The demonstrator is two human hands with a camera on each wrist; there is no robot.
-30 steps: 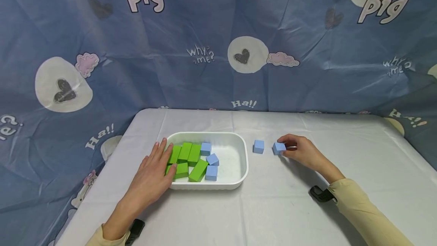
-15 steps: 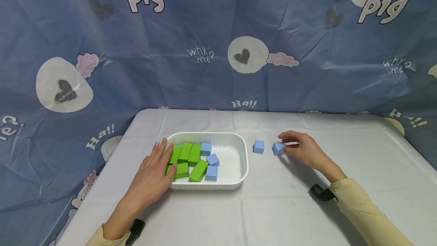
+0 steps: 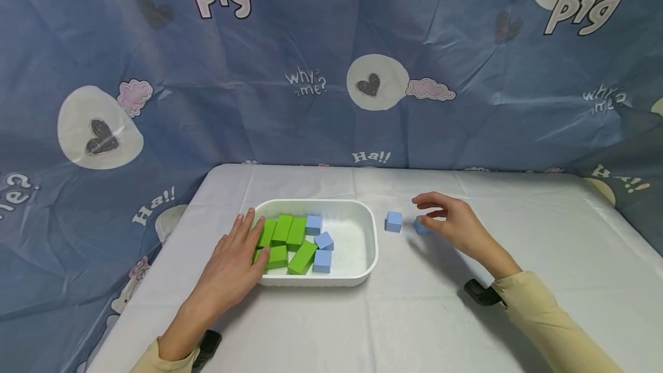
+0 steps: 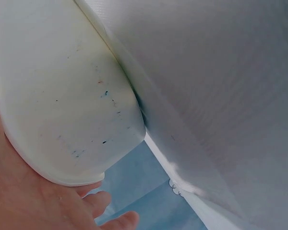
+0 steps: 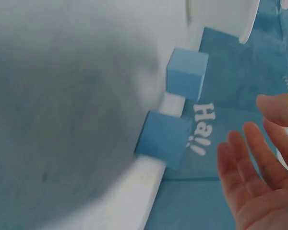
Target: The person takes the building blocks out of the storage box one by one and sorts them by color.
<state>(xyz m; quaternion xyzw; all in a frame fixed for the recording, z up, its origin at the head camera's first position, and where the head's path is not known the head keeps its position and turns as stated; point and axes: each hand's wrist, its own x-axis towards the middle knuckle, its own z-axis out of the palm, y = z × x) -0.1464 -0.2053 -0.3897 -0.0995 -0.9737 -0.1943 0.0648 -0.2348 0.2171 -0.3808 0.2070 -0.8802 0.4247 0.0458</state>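
My left hand [image 3: 228, 266] lies over the left end of a white tray [image 3: 354, 240], fingers straight and touching its rim. The left wrist view shows the tray's outer wall [image 4: 67, 96] against that hand. Inside the tray are several green blocks [image 3: 303, 258] on the left and three blue cubes [image 3: 322, 261] near the middle. Two more blue cubes sit on the table to the right. My right hand [image 3: 456, 228] hovers by the right-hand cube [image 3: 422, 227], partly hiding it. In the right wrist view the fingers are apart from this cube [image 5: 163, 136] and hold nothing.
The other loose blue cube [image 3: 393, 221] stands between the tray and my right hand. A white cloth [image 3: 414, 321] covers the table. Behind it hangs a blue printed curtain [image 3: 321, 125].
My right hand has let go of the right-hand blue cube, lifted a little and moved slightly left with its fingers spread. The left hand and the tray stay where they were.
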